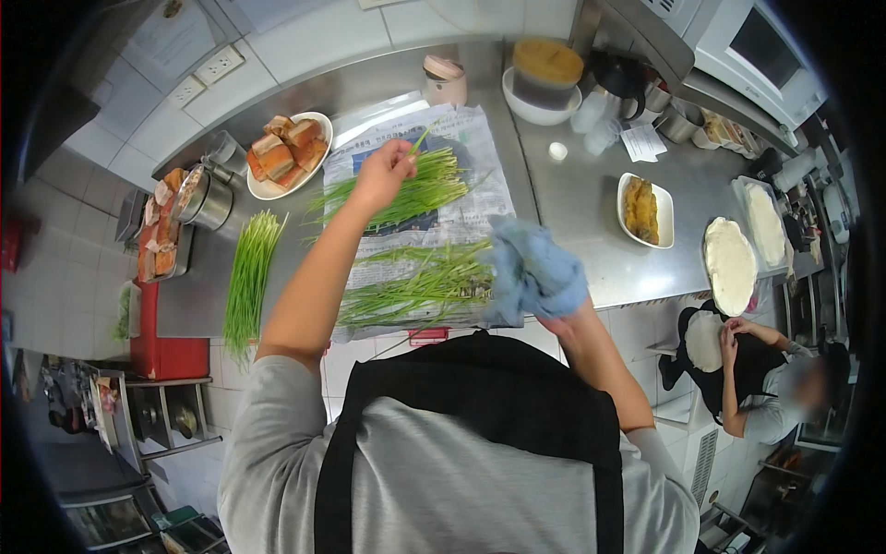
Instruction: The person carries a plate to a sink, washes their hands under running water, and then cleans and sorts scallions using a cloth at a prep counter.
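My left hand (386, 174) is closed in a pinch on a short green chive stalk (422, 139), above a pile of chives (420, 196) on spread newspaper (484, 152). My right hand (565, 320) grips a crumpled blue cloth (537, 270), which hides most of its fingers. A second, looser heap of chives (406, 288) lies on the near part of the paper, its right end partly behind the cloth. Left of the newspaper, a neat bundle of chives (251, 275) rests on the steel counter (591, 212), its tips hanging past the front edge.
A white plate of meat chunks (288, 155) stands at the back left, beside a metal pot (203, 198). A pink container (445, 81) is behind the newspaper. Rightward are a white dish of yellowish food (646, 210) and flat dough (731, 266). A co-worker (771, 379) handles dough at right.
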{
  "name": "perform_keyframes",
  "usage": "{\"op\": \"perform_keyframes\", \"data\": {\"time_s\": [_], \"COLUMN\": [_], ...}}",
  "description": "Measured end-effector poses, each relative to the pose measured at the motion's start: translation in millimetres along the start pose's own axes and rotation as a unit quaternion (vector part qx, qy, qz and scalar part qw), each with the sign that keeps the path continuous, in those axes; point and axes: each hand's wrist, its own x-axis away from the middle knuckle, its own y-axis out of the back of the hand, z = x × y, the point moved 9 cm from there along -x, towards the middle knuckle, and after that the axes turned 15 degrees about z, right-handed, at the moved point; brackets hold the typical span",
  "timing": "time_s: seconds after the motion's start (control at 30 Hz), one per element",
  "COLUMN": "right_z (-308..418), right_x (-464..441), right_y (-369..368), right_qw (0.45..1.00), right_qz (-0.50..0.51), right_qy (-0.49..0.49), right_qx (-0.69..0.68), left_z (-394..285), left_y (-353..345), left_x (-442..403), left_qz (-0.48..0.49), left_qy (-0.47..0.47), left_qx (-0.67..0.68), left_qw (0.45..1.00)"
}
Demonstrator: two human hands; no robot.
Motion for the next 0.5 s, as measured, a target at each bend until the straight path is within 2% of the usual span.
{"op": "perform_keyframes", "data": {"time_s": [0.13, 0.17, 0.27, 0.4, 0.5], "right_z": [-15.0, -19.1, -40.4, -55.6, -43.0], "right_x": [-45.0, -52.4, -67.7, -77.2, -79.2], "right_y": [5.9, 3.3, 3.4, 2.6, -17.4], "right_qw": [0.998, 0.998, 0.996, 0.997, 0.997], "right_qz": [-0.026, -0.023, -0.029, -0.028, 0.062], "right_qy": [0.049, 0.06, 0.08, 0.073, 0.042], "right_qx": [-0.009, -0.011, -0.032, -0.015, 0.02], "left_z": [-69.7, -72.9, -72.1, -60.4, -56.6], "left_y": [-44.0, -55.7, -77.6, -73.5, -65.4], "left_x": [48.2, 60.6, 89.0, 120.8, 139.8], "left_qz": [0.076, 0.09, 0.125, 0.078, 0.068], "left_qy": [0.056, 0.079, 0.064, 0.083, 0.097], "left_qx": [0.091, 0.109, 0.106, 0.068, 0.049], "left_qw": [0.991, 0.987, 0.984, 0.991, 0.992]}}
